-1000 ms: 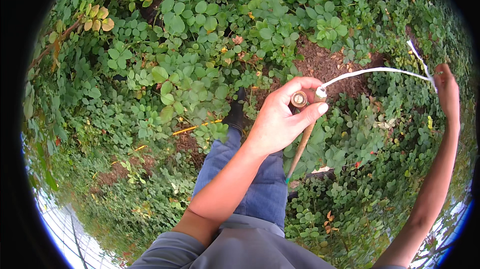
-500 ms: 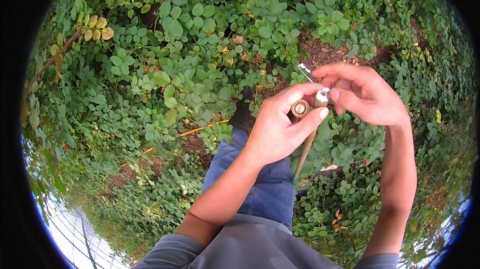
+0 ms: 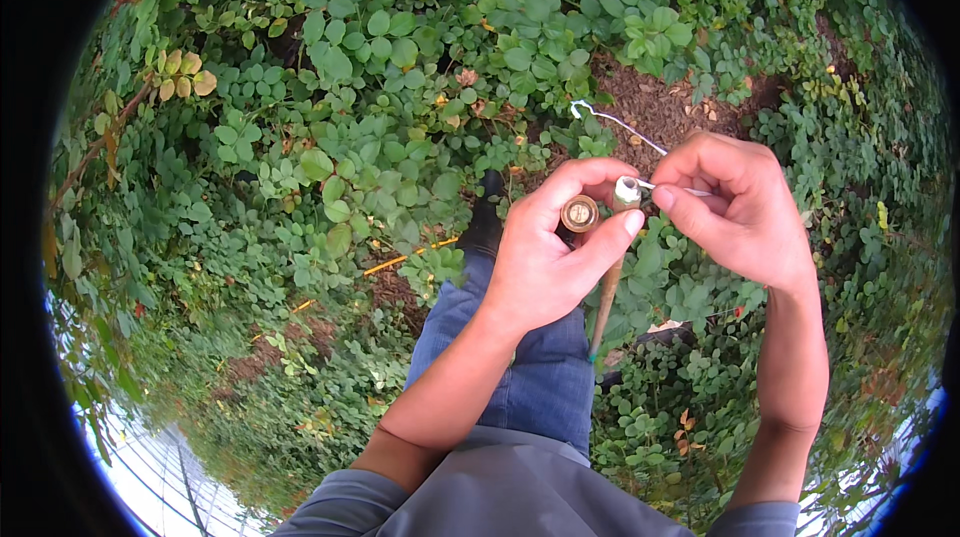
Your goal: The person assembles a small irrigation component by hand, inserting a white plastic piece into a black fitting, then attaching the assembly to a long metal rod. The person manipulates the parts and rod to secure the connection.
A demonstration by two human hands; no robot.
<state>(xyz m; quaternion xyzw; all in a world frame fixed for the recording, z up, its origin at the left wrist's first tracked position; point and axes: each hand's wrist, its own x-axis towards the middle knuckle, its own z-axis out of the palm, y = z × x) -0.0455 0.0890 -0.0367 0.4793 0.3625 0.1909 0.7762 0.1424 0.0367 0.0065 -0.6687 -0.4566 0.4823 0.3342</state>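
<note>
My left hand [image 3: 540, 262] is closed around a slim brownish metal tube [image 3: 608, 292], whose upper end is open and wrapped in white thread tape [image 3: 627, 191]. The tube slants down toward my legs and has a greenish lower tip. A round brass fitting [image 3: 579, 214] is held in the same hand, between thumb and forefinger, with its end face up. Just right of the tube's mouth, my right hand [image 3: 745, 207] pinches the white tape, which runs tight to the wrapped end. A thin loose tail of tape [image 3: 625, 123] sticks out beyond my right fingers, far and to the left.
Dense leafy shrubs [image 3: 340, 127] surround me on all sides. Brown mulch [image 3: 660, 102] shows beyond my hands. A yellow line or thin hose [image 3: 395, 263] runs through the plants at left. My jeans-clad leg [image 3: 465, 312] and dark boot [image 3: 487, 217] stand among the leaves.
My right hand has drawn slightly away from the tube's end, and a taut length of tape now shows between them. The loose tail has swung out farther. My left hand shifted slightly left.
</note>
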